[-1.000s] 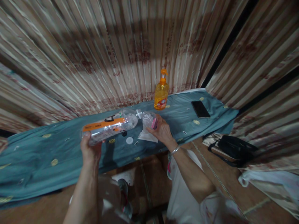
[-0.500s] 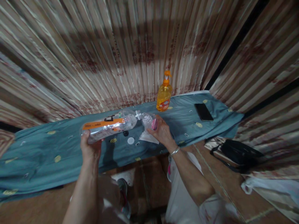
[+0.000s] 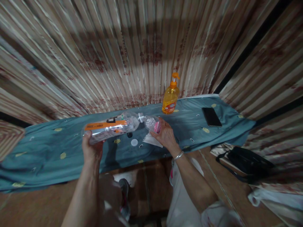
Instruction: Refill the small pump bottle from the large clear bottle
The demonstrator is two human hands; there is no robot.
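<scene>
My left hand (image 3: 92, 145) is closed around the base of a large clear plastic bottle (image 3: 111, 126) with an orange label, tilted nearly level with its neck to the right. My right hand (image 3: 166, 135) grips a small clear bottle (image 3: 151, 123) with a pink part near my fingers. The mouths of the two bottles meet or nearly meet; I cannot tell whether they touch. Below them, on the teal cloth (image 3: 85, 164), lie a white cap (image 3: 134, 142), a small black round piece (image 3: 129, 135) and a white tissue (image 3: 152, 140).
An orange pump bottle (image 3: 170, 99) stands at the back by the pleated curtain (image 3: 132, 56). To its right lies a black phone (image 3: 211, 117). A black bag (image 3: 248, 160) rests on the lower right, near a white plastic bag (image 3: 274, 198). My feet are below the cloth's front edge.
The small bottle in my right hand has turned more into line with the large bottle's neck. My view has shifted slightly to the left; the large bottle is held about the same.
</scene>
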